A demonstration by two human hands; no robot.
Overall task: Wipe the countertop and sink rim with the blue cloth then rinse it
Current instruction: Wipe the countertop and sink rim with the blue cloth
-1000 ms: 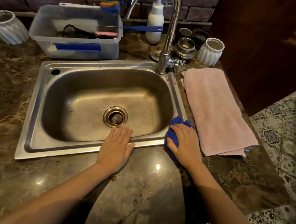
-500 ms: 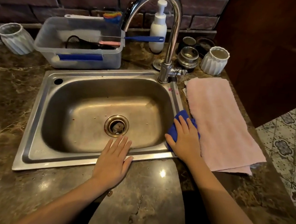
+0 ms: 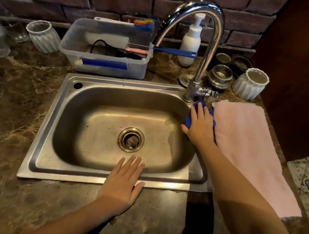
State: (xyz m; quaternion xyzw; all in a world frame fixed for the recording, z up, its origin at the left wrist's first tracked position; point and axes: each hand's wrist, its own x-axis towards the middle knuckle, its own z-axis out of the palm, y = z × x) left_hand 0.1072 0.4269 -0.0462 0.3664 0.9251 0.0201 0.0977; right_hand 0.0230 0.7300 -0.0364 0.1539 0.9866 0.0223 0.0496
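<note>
A brown, marble-veined stone countertop (image 3: 13, 113) fills the scene and runs back to a brick wall. Set into it is a rectangular stainless-steel sink (image 3: 48, 124) with a round brass-ringed drain (image 3: 130, 139) in the basin floor. Faint stamped marks sit at the near corners of its rim, too blurred to read.

A long pale-pink towel (image 3: 247, 149) lies flat on the counter to the right of the sink, running from far to near. A tall chrome gooseneck tap (image 3: 213, 46) rises from the far right corner of the rim. A clear plastic tub (image 3: 135, 71) holding brushes stands just beyond the sink's far edge.

The left hand (image 3: 124, 182) lies flat on the near rim, palm down with its fingers straight and relaxed, their tips reaching over the basin edge. The right hand (image 3: 199, 125) presses palm-down on the right rim with its fingers stretched out, not curled.

A white pump bottle (image 3: 190, 44) stands behind the tap; any label on it cannot be read. A white ribbed cup (image 3: 248, 84) stands at the far right.

The small bunched blue cloth (image 3: 188, 121) is under the right hand on the right rim, just near of the tap's base and just beside the towel.
</note>
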